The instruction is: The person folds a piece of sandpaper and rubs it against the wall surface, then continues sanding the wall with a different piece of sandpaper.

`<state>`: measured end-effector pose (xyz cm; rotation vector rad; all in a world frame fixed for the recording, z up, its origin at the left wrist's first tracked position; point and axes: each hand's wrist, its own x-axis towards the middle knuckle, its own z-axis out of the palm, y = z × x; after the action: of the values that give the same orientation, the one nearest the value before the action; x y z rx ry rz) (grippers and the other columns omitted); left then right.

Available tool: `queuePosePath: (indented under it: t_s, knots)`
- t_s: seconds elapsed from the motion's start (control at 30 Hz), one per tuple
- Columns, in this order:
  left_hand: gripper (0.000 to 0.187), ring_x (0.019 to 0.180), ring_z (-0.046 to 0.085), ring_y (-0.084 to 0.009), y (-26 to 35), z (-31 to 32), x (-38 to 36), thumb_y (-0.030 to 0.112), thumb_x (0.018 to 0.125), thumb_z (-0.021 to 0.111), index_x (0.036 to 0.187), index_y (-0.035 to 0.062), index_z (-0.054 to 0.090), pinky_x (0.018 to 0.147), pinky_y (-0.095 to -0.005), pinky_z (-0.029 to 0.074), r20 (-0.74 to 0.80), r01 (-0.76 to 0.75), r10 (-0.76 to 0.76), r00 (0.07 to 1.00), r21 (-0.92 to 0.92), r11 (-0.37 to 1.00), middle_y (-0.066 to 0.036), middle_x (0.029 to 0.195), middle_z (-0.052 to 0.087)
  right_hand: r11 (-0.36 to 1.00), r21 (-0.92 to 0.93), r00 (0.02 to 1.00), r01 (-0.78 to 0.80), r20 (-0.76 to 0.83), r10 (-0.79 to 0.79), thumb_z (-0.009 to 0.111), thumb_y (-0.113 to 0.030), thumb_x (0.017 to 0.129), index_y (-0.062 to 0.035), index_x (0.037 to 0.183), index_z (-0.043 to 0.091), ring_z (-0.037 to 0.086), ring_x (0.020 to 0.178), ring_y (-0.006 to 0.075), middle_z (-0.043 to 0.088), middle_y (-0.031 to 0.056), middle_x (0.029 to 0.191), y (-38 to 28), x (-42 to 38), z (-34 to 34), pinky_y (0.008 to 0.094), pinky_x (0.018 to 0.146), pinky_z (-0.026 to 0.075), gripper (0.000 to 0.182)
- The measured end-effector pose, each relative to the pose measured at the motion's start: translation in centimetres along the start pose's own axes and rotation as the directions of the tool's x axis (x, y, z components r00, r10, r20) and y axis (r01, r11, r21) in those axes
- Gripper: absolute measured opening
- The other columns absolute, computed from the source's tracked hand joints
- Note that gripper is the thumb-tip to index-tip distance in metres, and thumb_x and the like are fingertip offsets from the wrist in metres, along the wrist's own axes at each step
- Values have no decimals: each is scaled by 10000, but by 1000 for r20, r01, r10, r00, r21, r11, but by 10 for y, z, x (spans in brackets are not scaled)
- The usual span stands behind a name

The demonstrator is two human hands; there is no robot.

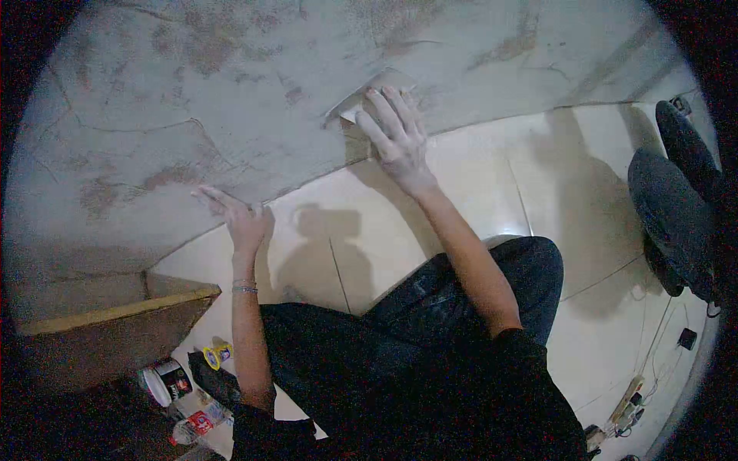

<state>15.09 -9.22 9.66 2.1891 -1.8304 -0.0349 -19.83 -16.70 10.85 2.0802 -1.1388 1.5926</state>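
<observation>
My right hand (396,138), dusted white, presses a pale flat sheet (392,78) against the patchy grey wall (254,92), just above the floor line. Its fingers lie spread over the sheet, whose edges show on both sides of them. My left hand (234,217), also whitened at the fingertips, is at the lower wall further left. Its fingers are stretched out and nothing shows in them. A thin bracelet (244,286) is round the left wrist.
A wooden-edged box or board (123,307) stands at the left. Near it are a white tub (165,382), yellow-rimmed item (218,355) and plastic packaging (201,421). At the right are another person's legs (665,207) and a power strip (626,399) with cables on the tiled floor (492,184).
</observation>
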Motion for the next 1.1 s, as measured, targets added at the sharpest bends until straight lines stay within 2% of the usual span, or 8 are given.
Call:
queuePosePath:
  t_s: [0.17,0.37,0.57,0.63,0.73,0.8,0.93,1.1]
  knots:
    - [1061,1393,-83,-508,-2,-5,-2,194,783,626,1407,-114,-174,1130,-538,74,224,142,-113,968,-117,983,-407,1450,-164,996,30,962,-79,-261,84,638,20,731,-88,1111,592,469,1235,406,489,182,1342,53,6,-9,519,1039,369,398]
    - [1071,1391,-54,-515,36,-19,-5,211,794,629,1406,-103,-192,1144,-481,123,-279,-117,143,950,109,987,-413,1452,-141,987,-12,964,-162,-214,156,662,-41,758,-97,1137,607,456,1257,387,504,181,1334,25,1,0,495,1028,379,387]
    - [1079,1371,118,-521,-11,10,0,222,786,637,1402,-117,-182,1116,-510,191,34,49,-45,998,-111,993,-436,1445,33,993,-105,998,55,-14,-57,654,-58,748,-179,1151,625,453,1268,322,502,138,1356,11,-12,7,480,1029,365,422]
    - [1028,1299,267,-511,-25,26,1,234,798,628,1412,-134,-109,1077,-514,252,-80,-15,35,996,233,972,-434,1401,178,997,-70,988,-35,-154,23,651,-36,737,-157,1128,624,466,1255,335,505,159,1349,35,-3,-4,470,1018,375,409]
    - [965,1253,356,-507,-23,19,8,264,817,620,1420,-147,-11,1060,-516,279,411,-136,-5,911,314,939,-422,1371,285,981,-10,945,-191,-272,181,640,-27,758,-129,1114,623,487,1228,362,514,193,1327,50,16,-30,459,1000,392,371]
    - [916,1278,324,-507,-2,-8,3,295,833,615,1414,-154,69,1076,-516,260,497,-80,-10,867,160,984,-407,1391,272,962,4,907,-273,-334,259,636,-29,777,-115,1115,622,499,1211,378,519,208,1315,50,16,-28,455,987,402,350]
    - [840,1368,172,-503,47,-5,-28,403,859,601,1368,-169,257,1127,-494,196,-107,-243,244,964,25,970,-384,1453,182,965,-5,908,-262,-340,245,644,-37,786,-105,1103,630,508,1200,373,527,203,1310,38,6,-12,452,959,416,325]
    - [1091,1401,45,-489,52,90,-78,642,801,562,1403,-166,141,1085,-654,37,126,-275,248,961,307,911,-380,1474,122,997,-56,992,-60,-115,53,648,-64,807,-126,1105,633,508,1208,355,517,178,1331,0,-13,1,454,994,393,305]
